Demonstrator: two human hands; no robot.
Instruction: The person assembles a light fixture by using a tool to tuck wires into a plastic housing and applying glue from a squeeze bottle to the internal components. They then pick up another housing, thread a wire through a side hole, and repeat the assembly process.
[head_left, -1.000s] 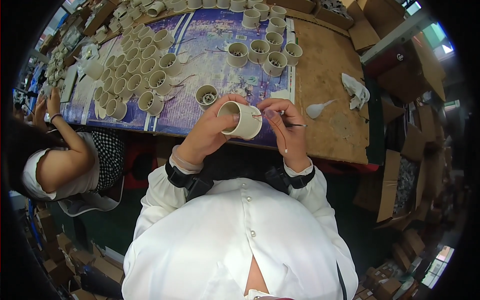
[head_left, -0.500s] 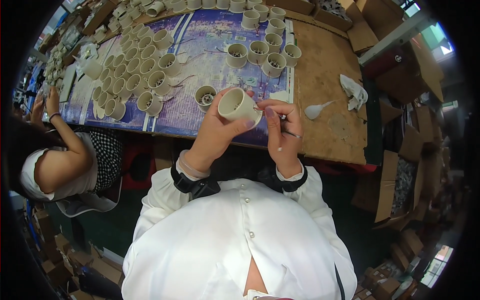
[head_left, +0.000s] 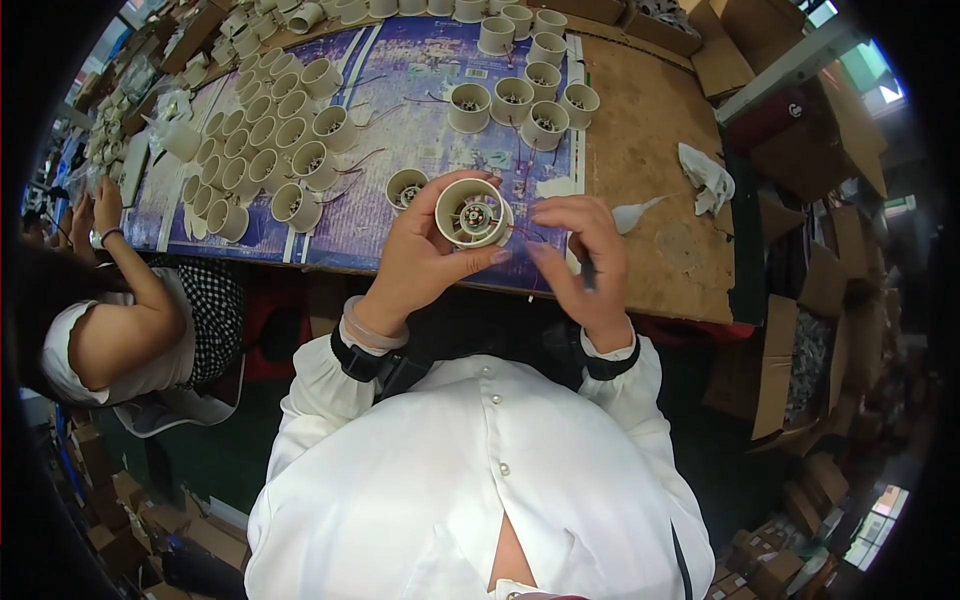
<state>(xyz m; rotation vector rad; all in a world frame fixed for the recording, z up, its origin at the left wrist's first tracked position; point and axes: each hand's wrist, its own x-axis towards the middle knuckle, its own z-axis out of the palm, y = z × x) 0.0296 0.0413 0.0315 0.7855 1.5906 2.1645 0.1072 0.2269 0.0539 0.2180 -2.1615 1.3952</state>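
a long brown wooden workbench (head_left: 650, 130) is seen running across the top of the view, and most of it is covered by a blue and purple printed mat (head_left: 420, 130). rows of cream round plastic housings (head_left: 270, 140) are laid on the mat at the left, and a smaller cluster of the same cream housings (head_left: 520, 95) is set near the mat's right edge. brown cardboard boxes (head_left: 800, 120) are stacked to the right of the bench. another person in a white top (head_left: 120, 340) is seated at the left of the bench.

one cream cup-shaped plastic housing with thin red wires (head_left: 472, 213) is held up above the near edge of the mat, its open mouth turned toward the camera. it is clamped by the left hand (head_left: 425, 255), whose fingers are wrapped around its side. the right hand (head_left: 580, 260) is kept just beside the housing, fingers bent together around a thin dark tool (head_left: 587, 270). a crumpled white cloth (head_left: 705, 175) is left on the bare wood.
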